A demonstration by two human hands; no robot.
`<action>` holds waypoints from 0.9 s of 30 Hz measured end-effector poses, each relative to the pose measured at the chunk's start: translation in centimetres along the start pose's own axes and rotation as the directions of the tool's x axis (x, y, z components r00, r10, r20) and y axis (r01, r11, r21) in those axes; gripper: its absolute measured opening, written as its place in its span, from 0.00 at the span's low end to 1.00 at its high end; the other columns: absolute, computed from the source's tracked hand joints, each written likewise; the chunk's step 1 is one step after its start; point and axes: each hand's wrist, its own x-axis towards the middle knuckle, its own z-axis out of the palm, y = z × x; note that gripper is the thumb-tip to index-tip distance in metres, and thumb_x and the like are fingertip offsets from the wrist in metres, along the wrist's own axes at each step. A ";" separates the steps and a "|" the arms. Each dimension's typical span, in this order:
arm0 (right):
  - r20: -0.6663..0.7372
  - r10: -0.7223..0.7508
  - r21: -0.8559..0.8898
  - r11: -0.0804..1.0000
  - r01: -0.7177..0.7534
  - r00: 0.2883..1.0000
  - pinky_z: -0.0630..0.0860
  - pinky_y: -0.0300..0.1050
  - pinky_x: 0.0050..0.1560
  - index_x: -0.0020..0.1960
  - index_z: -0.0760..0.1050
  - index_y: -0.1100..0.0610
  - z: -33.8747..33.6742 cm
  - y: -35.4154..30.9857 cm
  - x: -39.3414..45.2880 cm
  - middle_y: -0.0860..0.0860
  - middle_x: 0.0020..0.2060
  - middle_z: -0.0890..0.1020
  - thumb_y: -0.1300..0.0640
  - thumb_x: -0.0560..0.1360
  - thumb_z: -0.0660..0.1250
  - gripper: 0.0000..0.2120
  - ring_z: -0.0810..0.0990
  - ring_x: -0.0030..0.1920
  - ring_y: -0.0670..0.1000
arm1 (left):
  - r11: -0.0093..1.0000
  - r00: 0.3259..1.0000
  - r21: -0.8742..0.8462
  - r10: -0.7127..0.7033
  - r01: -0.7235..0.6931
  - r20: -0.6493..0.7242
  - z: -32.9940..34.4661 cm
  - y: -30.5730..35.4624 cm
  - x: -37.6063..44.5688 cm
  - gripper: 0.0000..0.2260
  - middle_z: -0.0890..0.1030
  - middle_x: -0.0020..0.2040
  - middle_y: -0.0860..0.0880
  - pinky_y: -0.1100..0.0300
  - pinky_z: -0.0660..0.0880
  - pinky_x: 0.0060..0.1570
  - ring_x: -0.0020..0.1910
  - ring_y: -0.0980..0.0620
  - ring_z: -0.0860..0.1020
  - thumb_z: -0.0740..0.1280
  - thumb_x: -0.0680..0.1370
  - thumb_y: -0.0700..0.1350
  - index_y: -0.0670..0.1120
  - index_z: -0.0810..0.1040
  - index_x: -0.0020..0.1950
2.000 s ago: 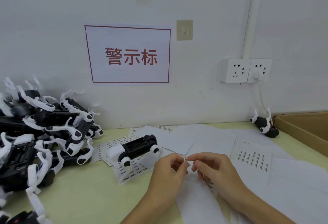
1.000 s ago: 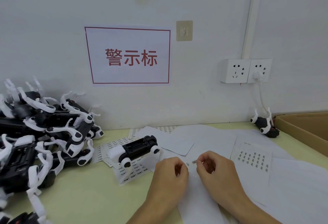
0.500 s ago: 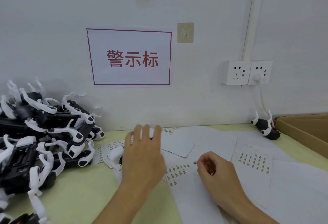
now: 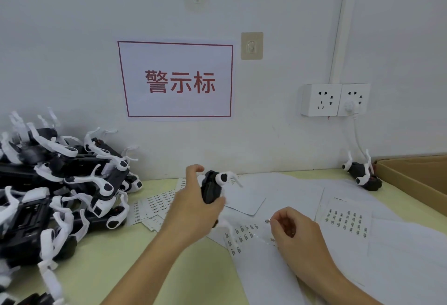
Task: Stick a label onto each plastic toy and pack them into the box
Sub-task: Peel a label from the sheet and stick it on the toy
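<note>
Left hand (image 4: 193, 210) has lifted the black-and-white toy (image 4: 212, 188) off the table (image 4: 116, 268), fingers wrapped round it. Right hand (image 4: 292, 229), resting on label sheets (image 4: 242, 234), pinches a small label (image 4: 267, 220). Toy pile (image 4: 55, 188) left; box (image 4: 416, 179) far right.
</note>
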 end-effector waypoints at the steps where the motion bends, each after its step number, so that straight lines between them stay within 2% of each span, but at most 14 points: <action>1: -0.004 0.012 0.011 1.000 -0.012 1.000 0.70 0.32 0.32 0.37 0.78 0.52 0.0 0.0 0.0 0.47 0.29 0.79 0.60 0.76 0.67 0.09 0.72 0.28 0.41 | 0.984 0.997 -0.175 -0.030 0.043 0.075 0.6 0.3 -0.3 0.22 0.79 0.42 0.51 0.61 0.75 0.32 0.33 0.56 0.81 0.70 0.77 0.50 0.65 0.59 0.60; 4: -0.008 0.030 0.017 0.999 -0.030 1.000 0.70 0.32 0.33 0.37 0.78 0.53 -0.1 0.0 0.1 0.46 0.30 0.80 0.60 0.76 0.67 0.09 0.73 0.29 0.40 | 0.875 0.974 -0.458 -0.058 0.155 0.219 3.0 0.1 -1.3 0.20 0.81 0.44 0.50 0.60 0.76 0.36 0.37 0.55 0.81 0.71 0.77 0.48 0.70 0.69 0.58; 6: -0.008 0.030 0.019 0.999 -0.029 1.000 0.70 0.31 0.33 0.38 0.78 0.53 -0.1 0.0 0.2 0.46 0.30 0.80 0.61 0.77 0.67 0.09 0.73 0.29 0.40 | 0.799 0.951 -0.555 -0.066 0.231 0.301 4.4 -0.5 -1.9 0.20 0.81 0.42 0.47 0.57 0.76 0.39 0.36 0.51 0.81 0.73 0.76 0.46 0.70 0.73 0.58; 10: -0.014 0.015 0.025 1.000 -0.014 1.000 0.69 0.30 0.33 0.37 0.77 0.53 -0.2 -0.1 0.2 0.45 0.30 0.79 0.61 0.76 0.66 0.10 0.73 0.29 0.40 | 0.787 0.957 -0.579 -0.051 0.215 0.286 5.6 -1.2 -2.1 0.24 0.81 0.42 0.47 0.53 0.76 0.45 0.38 0.50 0.81 0.75 0.68 0.52 0.71 0.74 0.60; 14: -0.002 -0.007 0.032 0.999 0.007 1.000 0.70 0.32 0.34 0.37 0.77 0.53 -0.2 -0.2 0.0 0.47 0.33 0.80 0.62 0.77 0.66 0.10 0.73 0.31 0.40 | 0.803 0.968 -0.574 -0.013 0.159 0.249 5.7 -1.6 -2.2 0.27 0.81 0.52 0.44 0.51 0.78 0.56 0.45 0.50 0.83 0.74 0.65 0.53 0.75 0.73 0.60; 17: 0.013 -0.030 0.035 0.999 0.030 0.999 0.71 0.37 0.35 0.38 0.77 0.52 -0.2 -0.3 -0.1 0.48 0.34 0.80 0.62 0.76 0.66 0.10 0.73 0.32 0.42 | 0.769 0.976 -0.625 0.006 0.134 0.216 5.8 -2.0 -2.1 0.29 0.79 0.59 0.48 0.46 0.77 0.62 0.50 0.48 0.84 0.76 0.67 0.50 0.74 0.73 0.61; 19: 0.011 -0.073 0.015 0.997 0.073 0.997 0.73 0.39 0.36 0.38 0.77 0.52 -0.2 -0.3 -0.2 0.48 0.35 0.79 0.63 0.76 0.67 0.10 0.75 0.35 0.45 | 0.727 0.978 -0.677 0.039 0.113 0.205 6.0 -2.5 -1.9 0.29 0.78 0.62 0.52 0.45 0.78 0.60 0.52 0.43 0.84 0.76 0.72 0.44 0.70 0.73 0.65; 22: 0.006 -0.159 -0.025 0.987 0.159 0.987 0.73 0.39 0.39 0.39 0.76 0.51 -0.1 -0.5 -0.4 0.46 0.39 0.77 0.65 0.75 0.68 0.11 0.77 0.42 0.47 | 0.672 0.978 -0.736 0.090 0.081 0.191 6.2 -3.0 -1.7 0.26 0.81 0.58 0.53 0.47 0.81 0.51 0.49 0.36 0.84 0.71 0.77 0.35 0.62 0.76 0.65; 24: 0.017 -0.209 -0.031 0.977 0.209 0.978 0.73 0.40 0.42 0.39 0.75 0.50 -0.1 -0.6 -0.7 0.44 0.40 0.77 0.65 0.74 0.69 0.11 0.77 0.45 0.47 | 0.651 0.980 -0.755 0.091 0.077 0.179 6.2 -3.0 -1.6 0.25 0.81 0.57 0.52 0.45 0.82 0.50 0.47 0.34 0.83 0.72 0.75 0.35 0.61 0.77 0.65; 27: 0.032 -0.280 -0.029 0.959 0.281 0.959 0.73 0.41 0.45 0.40 0.76 0.50 -0.5 -1.3 -0.6 0.43 0.42 0.76 0.65 0.75 0.70 0.12 0.76 0.48 0.47 | 0.625 0.980 -0.777 0.097 0.076 0.173 6.1 -3.0 -1.5 0.25 0.81 0.57 0.49 0.44 0.81 0.50 0.44 0.37 0.83 0.75 0.71 0.39 0.59 0.78 0.64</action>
